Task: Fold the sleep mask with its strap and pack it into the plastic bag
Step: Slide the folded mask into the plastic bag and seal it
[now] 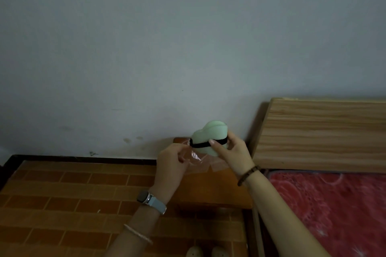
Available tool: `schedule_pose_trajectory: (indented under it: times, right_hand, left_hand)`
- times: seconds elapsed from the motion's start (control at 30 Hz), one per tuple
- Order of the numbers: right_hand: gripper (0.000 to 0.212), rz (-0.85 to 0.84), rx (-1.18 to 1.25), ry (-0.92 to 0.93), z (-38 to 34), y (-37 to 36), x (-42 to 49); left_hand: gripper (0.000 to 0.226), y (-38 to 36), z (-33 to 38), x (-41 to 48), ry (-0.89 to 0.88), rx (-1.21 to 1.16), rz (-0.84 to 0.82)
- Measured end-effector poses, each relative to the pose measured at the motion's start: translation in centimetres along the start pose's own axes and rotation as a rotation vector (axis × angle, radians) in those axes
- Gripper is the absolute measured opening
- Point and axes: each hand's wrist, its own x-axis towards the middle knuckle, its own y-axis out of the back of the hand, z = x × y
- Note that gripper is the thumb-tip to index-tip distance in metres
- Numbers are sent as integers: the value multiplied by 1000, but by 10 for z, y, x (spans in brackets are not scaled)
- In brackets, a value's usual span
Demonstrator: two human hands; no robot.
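The pale green sleep mask [208, 134] is folded into a thick bundle, with its black strap [201, 144] wound around its middle. My right hand [231, 152] grips the bundle from the right, thumb across the front. My left hand [172, 162] pinches the rim of a clear plastic bag [197, 161] that hangs just below and left of the mask. The lower end of the mask sits at the bag's mouth; how deep it reaches is hard to tell through the film.
A small wooden stool [217, 192] stands below my hands on the brown tiled floor [69, 190]. A bed with a wooden headboard [321, 135] and red cover [334, 204] fills the right side. A grey wall [146, 48] is straight ahead.
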Motion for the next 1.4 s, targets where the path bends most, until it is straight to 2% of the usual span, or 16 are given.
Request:
schedule_pose_trajectory:
  times: [0.13, 0.3, 0.5, 0.57, 0.73, 0.8, 0.97, 1.03, 1.23, 1.3, 1.4]
  right_hand:
    - [32, -7, -91, 43, 7, -3, -1]
    - [28, -7, -451, 180, 2, 0, 3]
    - [23, -100, -954, 227, -9, -4, 6]
    - [22, -137, -976, 277, -13, -9, 7]
    - [22, -210, -826, 367, -22, -11, 12]
    - [25, -268, -898, 360, -25, -10, 14]
    - [31, -321, -1322, 338, -28, -9, 19]
    - [30, -317, -1326, 322, -26, -10, 20]
    - [33, -363, -1030, 219, -23, -9, 18]
    - [28, -396, -1068, 240, -22, -8, 18]
    - [28, -384, -1282, 335, -22, -8, 18]
  left_hand:
    - [37, -1, 3, 2, 15, 7, -32]
    - [33, 1, 2, 3, 43, 12, -39]
    - [32, 3, 5, 6, 28, 54, -32]
    - [30, 2, 11, 9, 17, 77, -25]
    - [31, 7, 19, 13, -11, 62, -41]
    - [32, 10, 20, 13, -10, 63, -65]
    - [32, 14, 23, 13, 41, 78, -97]
    - [35, 15, 25, 13, 48, 70, -97]
    - [42, 22, 25, 14, 71, -5, -95]
    - [43, 25, 23, 14, 83, -18, -104]
    - [41, 27, 21, 14, 103, -39, -99]
